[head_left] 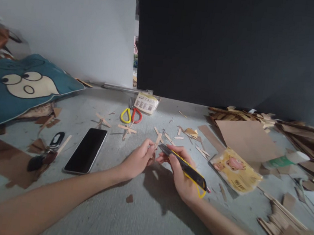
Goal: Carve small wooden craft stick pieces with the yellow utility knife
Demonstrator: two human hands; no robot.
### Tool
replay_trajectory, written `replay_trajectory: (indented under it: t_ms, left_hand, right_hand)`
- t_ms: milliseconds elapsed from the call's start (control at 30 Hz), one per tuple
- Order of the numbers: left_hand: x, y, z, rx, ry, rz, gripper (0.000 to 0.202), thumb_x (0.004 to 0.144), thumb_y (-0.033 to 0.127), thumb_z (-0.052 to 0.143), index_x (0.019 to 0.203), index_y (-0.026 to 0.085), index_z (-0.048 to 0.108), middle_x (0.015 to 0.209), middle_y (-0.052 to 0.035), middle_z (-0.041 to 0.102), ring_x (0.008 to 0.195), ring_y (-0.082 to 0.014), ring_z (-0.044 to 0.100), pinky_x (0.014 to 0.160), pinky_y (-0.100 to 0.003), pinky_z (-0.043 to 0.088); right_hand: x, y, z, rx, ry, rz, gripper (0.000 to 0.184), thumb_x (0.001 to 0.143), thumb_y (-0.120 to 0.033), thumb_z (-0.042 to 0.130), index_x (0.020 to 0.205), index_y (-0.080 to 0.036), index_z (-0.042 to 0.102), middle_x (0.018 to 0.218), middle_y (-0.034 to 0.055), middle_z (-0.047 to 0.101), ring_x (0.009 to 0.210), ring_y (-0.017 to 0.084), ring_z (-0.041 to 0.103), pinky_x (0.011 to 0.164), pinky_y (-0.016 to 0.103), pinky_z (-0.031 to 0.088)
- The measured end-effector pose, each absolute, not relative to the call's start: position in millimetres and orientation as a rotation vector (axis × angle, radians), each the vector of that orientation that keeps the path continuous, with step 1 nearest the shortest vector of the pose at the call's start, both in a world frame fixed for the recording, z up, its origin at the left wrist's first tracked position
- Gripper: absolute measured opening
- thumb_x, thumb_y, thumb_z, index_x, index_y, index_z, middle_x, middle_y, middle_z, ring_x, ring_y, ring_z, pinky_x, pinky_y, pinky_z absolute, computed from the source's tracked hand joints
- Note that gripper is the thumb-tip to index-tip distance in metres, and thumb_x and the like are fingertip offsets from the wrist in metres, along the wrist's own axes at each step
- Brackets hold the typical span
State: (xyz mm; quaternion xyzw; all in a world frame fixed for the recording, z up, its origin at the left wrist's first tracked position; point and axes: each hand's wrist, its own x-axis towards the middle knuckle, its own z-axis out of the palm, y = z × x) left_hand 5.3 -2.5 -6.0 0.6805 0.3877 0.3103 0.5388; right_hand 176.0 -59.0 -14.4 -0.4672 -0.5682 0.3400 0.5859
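Observation:
My right hand (180, 172) is closed around a black and yellow utility knife (189, 169), its tip pointing left toward my other hand. My left hand (138, 158) pinches a short wooden stick (158, 140) between thumb and fingers, just above the grey floor (141, 216). The knife tip meets the stick near my left fingertips. Several more wooden sticks (168, 137) lie scattered just beyond both hands.
A black phone (86, 150) and a dark key fob (48, 151) lie to the left. Yellow and red scissors (131, 115) and a small packet (146, 102) lie farther back. A yellow packet (235, 170), cardboard sheets (247, 140) and scraps fill the right. A blue cushion (17, 88) sits far left.

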Motion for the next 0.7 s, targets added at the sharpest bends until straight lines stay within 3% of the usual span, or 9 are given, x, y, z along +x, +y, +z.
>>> replay_trajectory:
  t_ms: [200,467,600,700]
  left_hand:
    - [5,-5,-8,1.689,0.962,0.775,0.026,0.108,0.047,0.034,0.114,0.023,0.044,0.069,0.0067,0.051,0.064,-0.0159,0.051,0.066,-0.029,0.041]
    - [3,-7,0,1.946,1.093,0.615,0.049,0.109,0.041,0.037,0.153,0.021,0.043,0.069,0.0028,0.062,0.066,-0.0208,0.063,0.067,-0.032,0.047]
    - [5,-12,3,2.182,1.209,0.459,0.043,0.105,0.029,0.043,0.143,0.02,0.06,0.087,-0.008,0.075,0.084,-0.0279,0.073,0.078,-0.038,0.052]
    - [5,-13,4,2.202,1.223,0.484,0.04,0.104,0.027,0.046,0.139,0.02,0.064,0.089,-0.0079,0.077,0.084,-0.0263,0.074,0.079,-0.037,0.054]
  right_hand:
    - [180,-59,-14,-1.035,-1.486,0.631,0.022,0.105,-0.042,0.06,0.118,-0.024,0.062,0.094,0.0058,0.08,0.08,0.022,0.081,0.071,0.035,0.066]
    - [184,-57,-20,-1.082,-1.51,0.587,0.02,0.105,-0.039,0.058,0.119,-0.024,0.062,0.091,0.0047,0.078,0.075,0.02,0.077,0.066,0.032,0.062]
    - [192,-49,-22,-1.116,-1.422,0.584,0.029,0.104,-0.046,0.061,0.123,-0.026,0.055,0.083,0.0003,0.07,0.063,0.016,0.065,0.056,0.027,0.052]
    - [198,-43,-16,-1.143,-1.373,0.589,0.03,0.1,-0.052,0.065,0.108,-0.026,0.053,0.074,-0.0037,0.063,0.055,0.014,0.055,0.051,0.025,0.045]
